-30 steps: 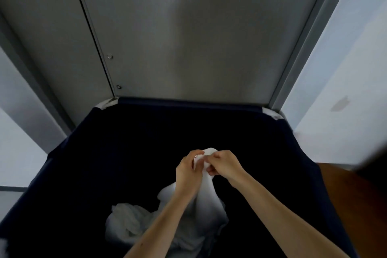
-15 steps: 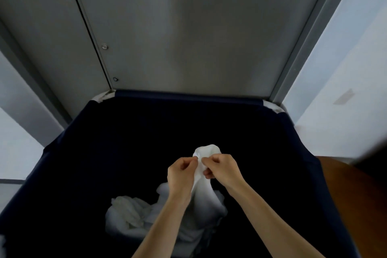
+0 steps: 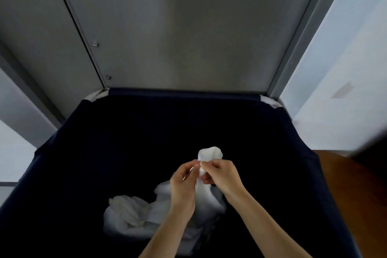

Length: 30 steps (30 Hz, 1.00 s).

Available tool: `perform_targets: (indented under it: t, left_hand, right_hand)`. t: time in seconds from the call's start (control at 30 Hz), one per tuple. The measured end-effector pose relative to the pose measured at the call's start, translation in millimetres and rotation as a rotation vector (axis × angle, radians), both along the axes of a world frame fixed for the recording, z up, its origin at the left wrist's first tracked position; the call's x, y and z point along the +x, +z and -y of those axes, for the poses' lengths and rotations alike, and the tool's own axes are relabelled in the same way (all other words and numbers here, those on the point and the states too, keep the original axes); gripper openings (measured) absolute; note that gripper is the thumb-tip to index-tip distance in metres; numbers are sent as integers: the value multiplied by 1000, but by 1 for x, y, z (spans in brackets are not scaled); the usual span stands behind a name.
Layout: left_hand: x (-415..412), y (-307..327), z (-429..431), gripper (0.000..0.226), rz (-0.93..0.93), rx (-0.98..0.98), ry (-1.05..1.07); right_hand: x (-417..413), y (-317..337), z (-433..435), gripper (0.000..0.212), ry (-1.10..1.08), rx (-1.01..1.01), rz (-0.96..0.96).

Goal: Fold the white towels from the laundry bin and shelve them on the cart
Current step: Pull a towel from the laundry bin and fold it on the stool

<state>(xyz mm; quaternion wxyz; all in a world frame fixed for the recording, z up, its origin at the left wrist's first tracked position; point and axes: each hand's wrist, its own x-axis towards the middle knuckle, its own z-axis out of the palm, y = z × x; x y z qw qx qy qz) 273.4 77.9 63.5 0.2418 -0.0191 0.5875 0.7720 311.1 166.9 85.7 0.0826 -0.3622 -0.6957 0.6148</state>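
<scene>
A dark navy fabric laundry bin fills the lower half of the head view. Over its middle, my left hand and my right hand sit close together, each pinching the top edge of a white towel. The towel's bunched corner sticks up above my fingers and the rest hangs down between my wrists. More crumpled white towels lie on the bin's bottom, to the lower left of my hands. The cart is out of view.
Grey metal doors rise right behind the bin, with a dark frame on each side. Pale walls flank them. A brown wooden surface borders the bin on the right.
Both hands have lifted the towel a little, and more of its corner now stands above my fingers. The view has tilted slightly downward.
</scene>
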Motion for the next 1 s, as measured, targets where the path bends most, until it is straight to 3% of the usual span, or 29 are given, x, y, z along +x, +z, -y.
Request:
perform_targets:
  t: [0.13,0.27,0.4,0.57,0.87,1.0]
  left_hand:
    - [4,-3,3,12,20,62,-84]
    - [7,-7,7,28,-7,88,-252]
    - [8,-7,6,13,-58,20,-304]
    - [8,-10,6,13,-91,-94,-327]
    - [3,-10,0,45,-122,-286,-69]
    - [1,0,-6,33,-264,-280,-65]
  right_hand:
    - [4,-1,0,27,-22,-16,11]
    - [11,2,1,27,-14,43,29]
    - [15,-4,2,29,-32,71,44]
    - [19,-14,1,29,-30,62,36]
    - [15,-15,-3,35,-11,75,44]
    - [10,-18,-6,34,-46,65,9]
